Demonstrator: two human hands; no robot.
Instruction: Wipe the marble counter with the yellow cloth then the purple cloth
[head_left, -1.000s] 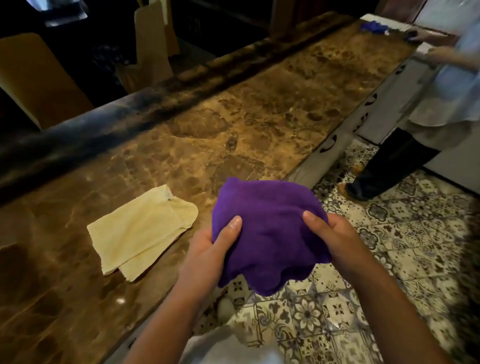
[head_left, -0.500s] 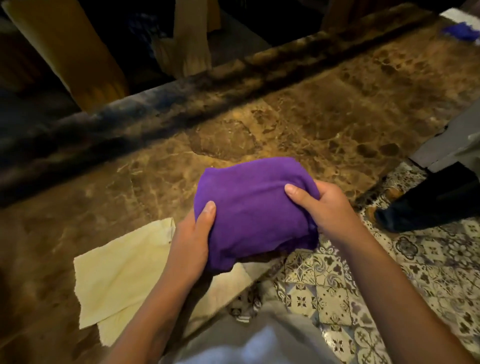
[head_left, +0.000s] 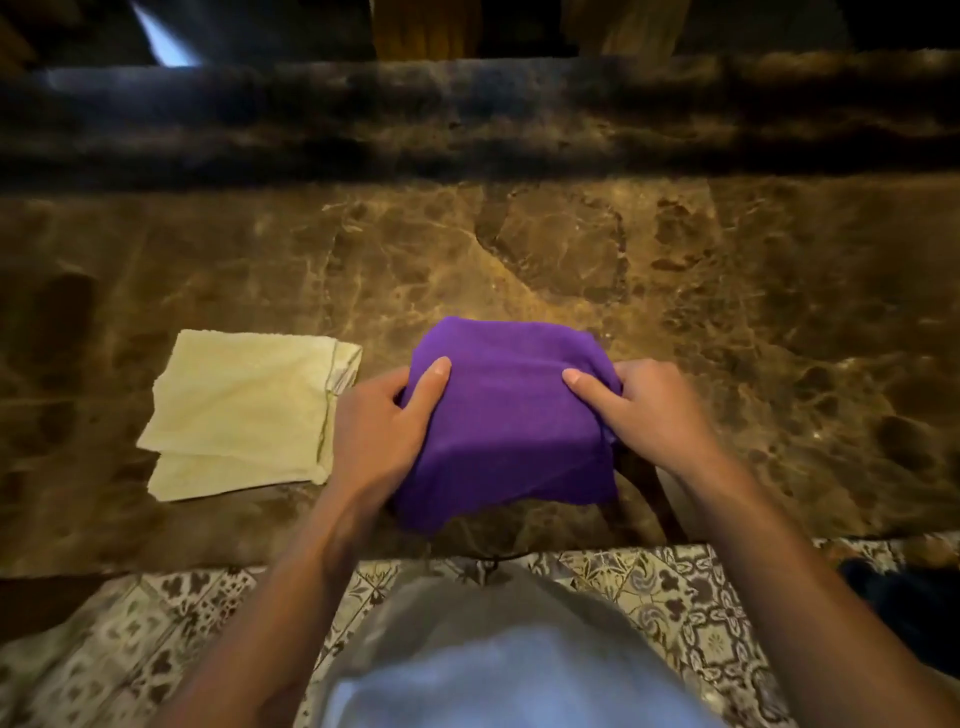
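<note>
Two hands are clamped on the purple cloth (head_left: 506, 415): left hand (head_left: 382, 431) on its left edge, right hand (head_left: 652, 415) on its right. It is held over the counter (head_left: 753, 312), near the front edge. Yellow cloth (head_left: 244, 405) is laid flat just left; bare marble is seen beyond and right.

Head view, looking steeply down at the counter (head_left: 675, 270) from close above.

The one camera faces the dark far edge at top; the floor (head_left: 675, 597) and the wearer's torso fill the bottom. Beyond the far edge seems too dim to read.
</note>
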